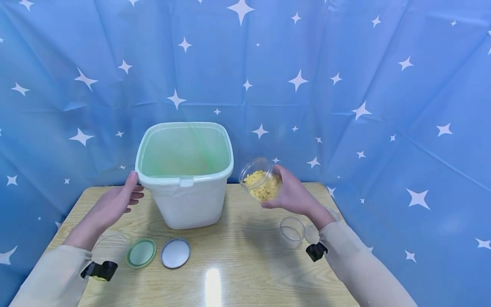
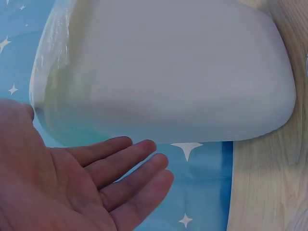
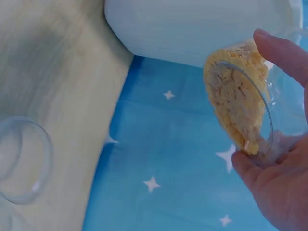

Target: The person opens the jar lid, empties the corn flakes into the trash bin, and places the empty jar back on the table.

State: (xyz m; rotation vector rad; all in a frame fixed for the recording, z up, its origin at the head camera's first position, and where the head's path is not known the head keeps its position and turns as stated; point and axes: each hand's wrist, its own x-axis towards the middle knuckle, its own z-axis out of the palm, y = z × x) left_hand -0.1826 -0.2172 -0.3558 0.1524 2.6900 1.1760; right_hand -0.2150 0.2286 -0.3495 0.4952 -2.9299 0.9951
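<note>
My right hand (image 1: 289, 192) grips a clear jar (image 1: 256, 167) of yellow crumbly pieces (image 1: 264, 190), raised above the table and tilted with its mouth toward the bin. In the right wrist view the pieces (image 3: 236, 98) lie against the jar's base and side, between thumb and fingers. A white bin (image 1: 188, 202) with a pale green liner (image 1: 180, 153) stands at the back of the table. At the bin's left rim is my left hand (image 1: 115, 198), thumb up by the edge and fingers extended. The left wrist view shows its palm facing up, fingers straight beside the bin wall (image 2: 192, 72).
On the table (image 1: 238, 264) lie a green lid (image 1: 141, 253) and a silver lid (image 1: 175, 253), in front of the bin. An empty clear jar (image 1: 292, 230) stands near my right forearm, with more clear glass behind it. Another transparent container (image 1: 111, 246) sits by my left wrist. A blue star-patterned curtain (image 1: 268, 55) hangs behind.
</note>
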